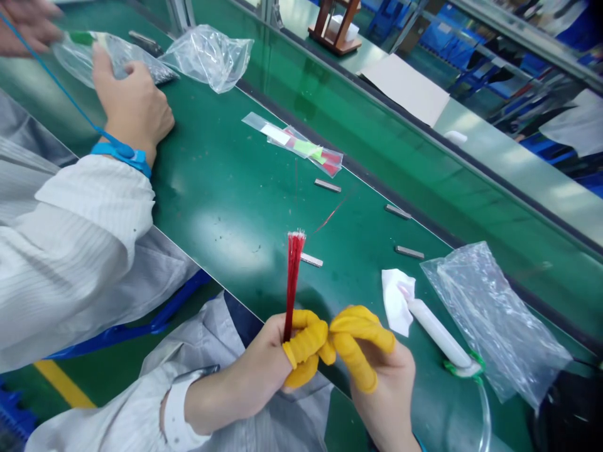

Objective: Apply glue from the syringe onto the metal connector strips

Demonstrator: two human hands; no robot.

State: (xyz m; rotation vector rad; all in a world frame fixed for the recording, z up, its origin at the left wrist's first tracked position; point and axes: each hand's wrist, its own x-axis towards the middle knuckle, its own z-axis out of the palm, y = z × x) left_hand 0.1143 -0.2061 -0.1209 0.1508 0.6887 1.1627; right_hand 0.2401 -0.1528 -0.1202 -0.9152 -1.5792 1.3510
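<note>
My left hand [287, 361], with yellow finger cots on its fingers, is closed around a bundle of thin red wires [293, 276]. The bundle stands nearly upright, its pale stripped ends at the top. My right hand [379, 370], also in yellow finger cots, is pinched, its fingertips meeting those of the left. Whatever lies between these fingertips is too small to make out. Just behind the bundle, a small pale strip-shaped connector [311, 260] lies on the green table [226, 213].
More small connectors [327, 186] lie farther back, near labelled clear bags [294, 143]. At right are a white tissue [398, 298], a white tube-shaped tool [443, 336] with a hose, and a plastic bag [494, 320]. On the left, a co-worker's hand [134, 103] touches a bag.
</note>
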